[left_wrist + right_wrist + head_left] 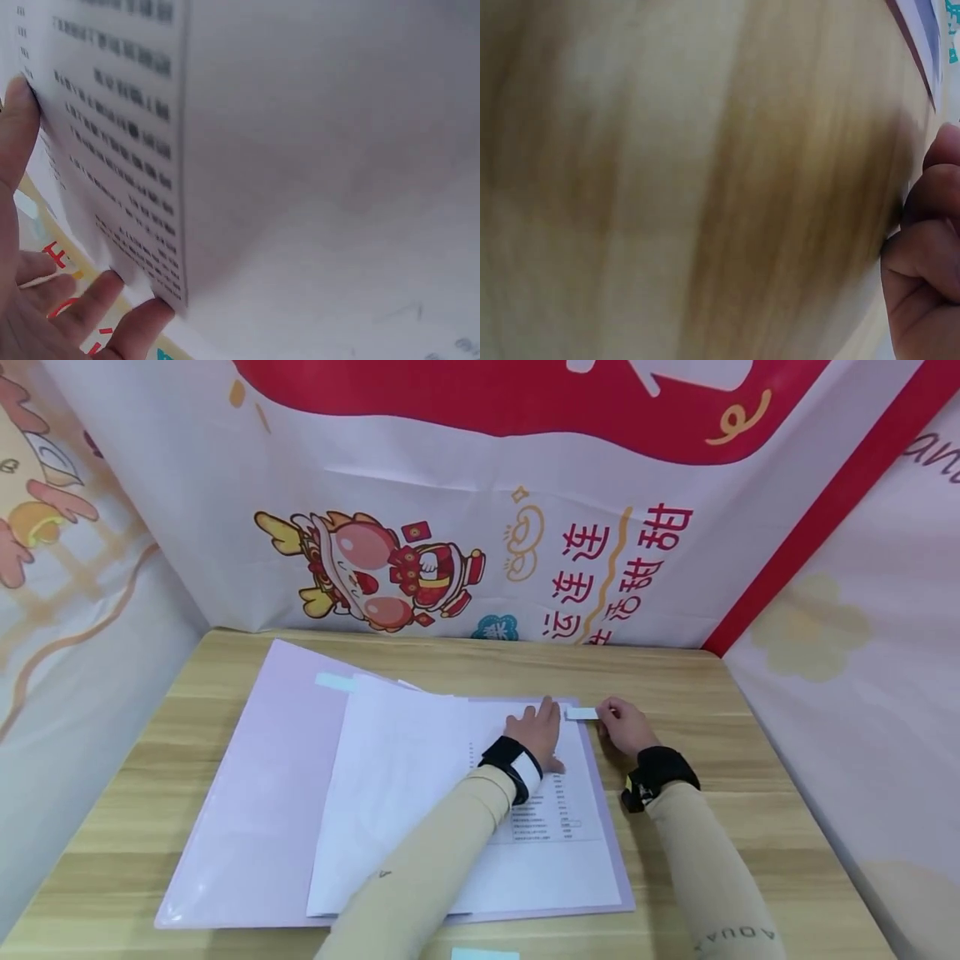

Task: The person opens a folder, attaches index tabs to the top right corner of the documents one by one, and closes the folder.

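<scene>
A pale purple folder [247, 793] lies opened flat on the table, with white printed sheets [405, 777] spread over its right part. My left hand [537, 733] rests with spread fingers on the top right of the printed page; in the left wrist view its fingertips press the page [315, 180] near the printed table's edge. At the page's upper right corner my right hand [624, 727] pinches the end of a small light-blue sticky tab [581, 713], whose other end overlaps the page edge. Curled fingers [922, 262] show in the right wrist view; the tab is hidden there.
Another light-blue tab [335, 682] sticks out at the sheets' top left. A light-blue strip [485, 954] lies at the table's front edge. The wooden table [712, 693] is bordered by printed cloth [465, 468] behind and at both sides.
</scene>
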Demonstrator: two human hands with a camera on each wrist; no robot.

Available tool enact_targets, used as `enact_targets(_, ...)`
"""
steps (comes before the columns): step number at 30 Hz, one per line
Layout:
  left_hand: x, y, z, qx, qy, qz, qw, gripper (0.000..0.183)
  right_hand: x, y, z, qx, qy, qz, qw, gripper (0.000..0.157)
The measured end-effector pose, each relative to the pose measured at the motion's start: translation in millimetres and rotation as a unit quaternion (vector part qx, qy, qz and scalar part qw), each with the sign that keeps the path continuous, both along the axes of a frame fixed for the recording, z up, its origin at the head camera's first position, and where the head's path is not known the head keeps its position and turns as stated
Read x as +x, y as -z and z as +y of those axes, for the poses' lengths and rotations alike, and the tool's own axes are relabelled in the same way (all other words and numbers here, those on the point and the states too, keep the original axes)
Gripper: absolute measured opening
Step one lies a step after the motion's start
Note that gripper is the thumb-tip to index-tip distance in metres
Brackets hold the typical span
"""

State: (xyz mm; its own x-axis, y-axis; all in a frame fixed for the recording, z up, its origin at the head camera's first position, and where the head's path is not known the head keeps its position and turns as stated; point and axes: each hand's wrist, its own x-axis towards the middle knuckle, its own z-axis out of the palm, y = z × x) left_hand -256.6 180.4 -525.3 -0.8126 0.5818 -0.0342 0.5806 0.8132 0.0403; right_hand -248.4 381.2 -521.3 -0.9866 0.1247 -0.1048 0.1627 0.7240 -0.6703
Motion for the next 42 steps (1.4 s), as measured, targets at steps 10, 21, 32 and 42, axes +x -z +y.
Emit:
enact_targets(10, -2.5, -9.2, 3.5, -0.048, 0.020, -0.028, 0.9982, 0.114, -4.6, -4.9, -2.2, 0.026, -0.007, -0.017, 0.999, 0.027)
enact_targets(21, -1.2, -28.1, 1.8, -0.075, 0.034, -0.059, 0.9948, 0.107, -11.8, 2.0, -0.6, 0.043, -0.004, -0.007, 0.999, 0.026)
enact_targets(32, 5.9, -41.7, -2.8, -0.090, 0.042, -0.059, 0.9933, 0.097, -13.0, 5.8, 0.6, 0.052, -0.003, -0.003, 0.999, 0.026)
enact_targets(42, -3.6, -27.7, 3.9, -0.089, 0.037, -0.060, 0.9936, 0.098, -13.5, 6.8, 1.8, 0.052, -0.009, 0.002, 0.999, 0.025)
